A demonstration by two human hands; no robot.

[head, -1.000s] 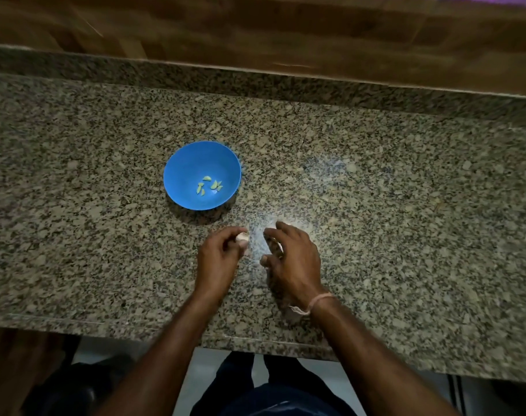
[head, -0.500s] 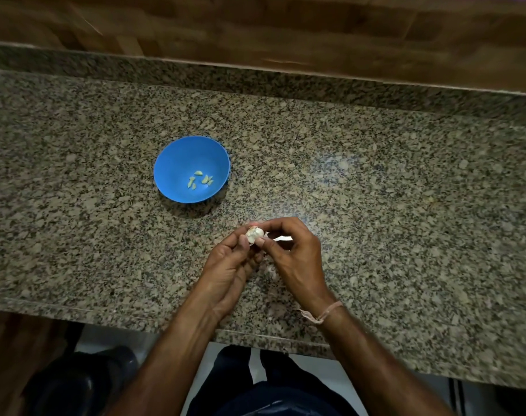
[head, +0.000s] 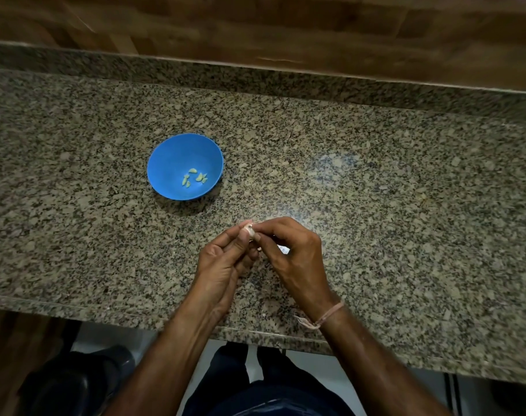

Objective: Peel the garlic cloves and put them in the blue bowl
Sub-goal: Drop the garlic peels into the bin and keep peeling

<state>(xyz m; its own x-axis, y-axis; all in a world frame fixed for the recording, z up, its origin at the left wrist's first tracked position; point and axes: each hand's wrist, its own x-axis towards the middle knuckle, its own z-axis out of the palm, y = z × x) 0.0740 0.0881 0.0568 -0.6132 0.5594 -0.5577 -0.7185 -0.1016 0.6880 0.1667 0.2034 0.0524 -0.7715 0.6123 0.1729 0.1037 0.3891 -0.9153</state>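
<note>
Pinching a small pale papery garlic clove (head: 249, 229) between left hand (head: 222, 259) and right hand (head: 291, 253), above the speckled granite surface (head: 375, 205) near its front edge; best peeled gently from the tip, then dropped into the round blue plastic bowl (head: 171, 163) toward the left.
</note>
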